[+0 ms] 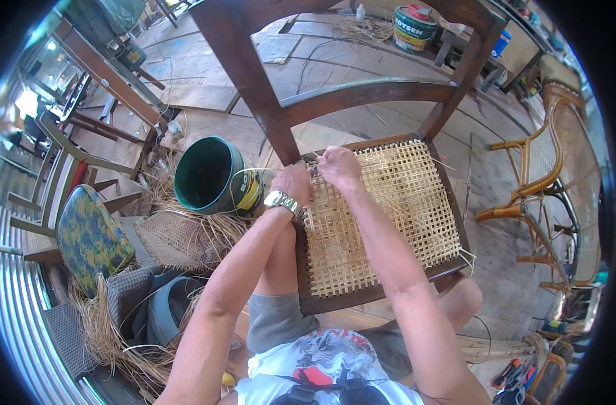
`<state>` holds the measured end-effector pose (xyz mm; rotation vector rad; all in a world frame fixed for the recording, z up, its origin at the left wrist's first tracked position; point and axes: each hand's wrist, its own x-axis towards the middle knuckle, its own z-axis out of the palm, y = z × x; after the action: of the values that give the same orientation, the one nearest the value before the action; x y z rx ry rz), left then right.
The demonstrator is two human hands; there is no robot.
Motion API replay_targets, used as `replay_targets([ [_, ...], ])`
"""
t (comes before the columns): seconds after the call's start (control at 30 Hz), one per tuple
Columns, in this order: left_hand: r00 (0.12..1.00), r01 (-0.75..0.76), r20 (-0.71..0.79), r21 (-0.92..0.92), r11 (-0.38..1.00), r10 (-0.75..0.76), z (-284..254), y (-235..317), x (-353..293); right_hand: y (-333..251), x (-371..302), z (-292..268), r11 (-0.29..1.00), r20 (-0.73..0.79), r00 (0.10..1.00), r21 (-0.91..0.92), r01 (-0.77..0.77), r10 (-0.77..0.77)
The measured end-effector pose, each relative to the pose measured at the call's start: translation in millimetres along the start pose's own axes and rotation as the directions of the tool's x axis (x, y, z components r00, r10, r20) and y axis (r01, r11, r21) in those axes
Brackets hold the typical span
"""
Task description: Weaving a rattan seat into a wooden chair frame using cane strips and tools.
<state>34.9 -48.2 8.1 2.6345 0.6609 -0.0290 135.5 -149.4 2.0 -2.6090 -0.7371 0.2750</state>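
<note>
A dark brown wooden chair stands before me, its frame [377, 94] rising at the far side. Its seat carries an open lattice of pale woven cane [382, 223], with loose strand ends poking out at the edges. Both my hands are at the seat's far left corner, beside the back post. My left hand [293, 182], below a metal wristwatch [282, 200], is closed at the seat's edge. Just right of it, my right hand [340, 167] is closed in a fist over the cane. Thin pale strands show near both hands; what the fingers grip is hidden.
Left of the chair stands a green bucket [210, 177] amid loose cane fibres [126, 331]. A camouflage-patterned seat pad [94, 233] leans farther left. To the right is a rattan chair [547, 169]. Another paint bucket [414, 28] sits at the back; tools [517, 374] lie lower right.
</note>
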Motion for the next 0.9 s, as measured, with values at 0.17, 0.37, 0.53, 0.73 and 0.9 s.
replay_targets([
  [0.17,0.989,0.145,0.015,0.108,0.984,-0.147,-19,14,-12,31,-3,1,0.996,0.013,0.999,0.08,0.048,-0.049],
  [0.37,0.978,0.022,-0.197,-0.22,0.975,-0.066,13,21,1,25,-11,4,0.981,-0.101,0.995,0.19,0.031,-0.012],
  [0.53,0.981,0.031,-0.185,-0.146,0.989,-0.058,12,14,9,33,-26,10,0.946,-0.152,0.988,0.315,0.076,-0.028],
  [0.73,0.99,0.132,-0.06,0.091,0.987,-0.126,5,36,13,33,-27,29,0.96,-0.364,0.931,0.253,0.124,-0.024],
  [0.9,0.931,0.304,-0.206,-0.015,0.953,-0.3,24,37,14,28,-25,36,0.92,-0.376,0.925,0.379,0.101,0.053],
])
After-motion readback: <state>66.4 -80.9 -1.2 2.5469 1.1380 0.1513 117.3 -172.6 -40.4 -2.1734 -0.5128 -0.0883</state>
